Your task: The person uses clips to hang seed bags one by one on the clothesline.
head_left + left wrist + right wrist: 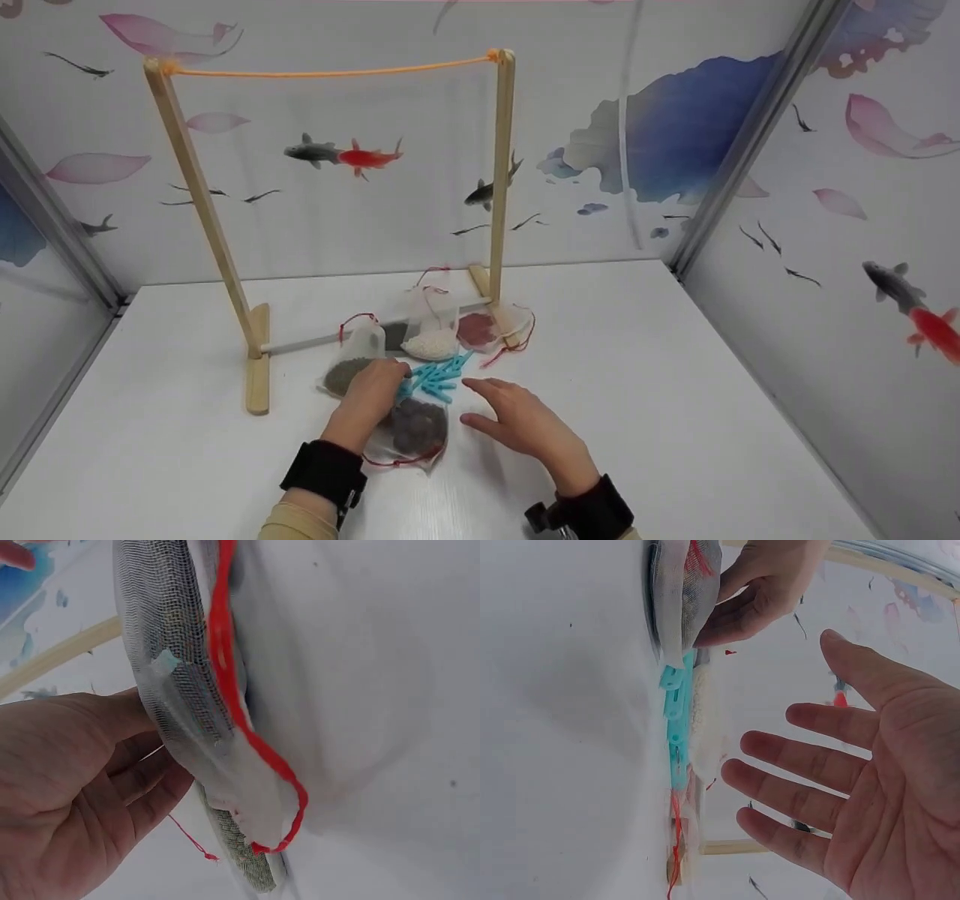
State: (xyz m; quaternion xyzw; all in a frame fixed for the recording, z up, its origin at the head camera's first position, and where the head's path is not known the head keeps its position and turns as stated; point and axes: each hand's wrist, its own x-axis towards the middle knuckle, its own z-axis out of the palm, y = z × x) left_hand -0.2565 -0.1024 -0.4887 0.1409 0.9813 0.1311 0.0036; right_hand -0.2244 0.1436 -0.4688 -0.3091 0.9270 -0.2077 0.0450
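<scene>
While the left hand (pixel 371 391) is curving between the near dark-filled mesh bag (pixel 418 429) and the greenish-filled bag (pixel 346 377) on the left, its fingertips are hiding, so whether it is gripping anything cannot be told. To the right, the right hand (pixel 519 417) is hovering with fingers spread wide, holding nothing. Blue clothespins (pixel 439 377) are lying between the hands, near a white-filled bag (pixel 430 345) on their far side.
</scene>
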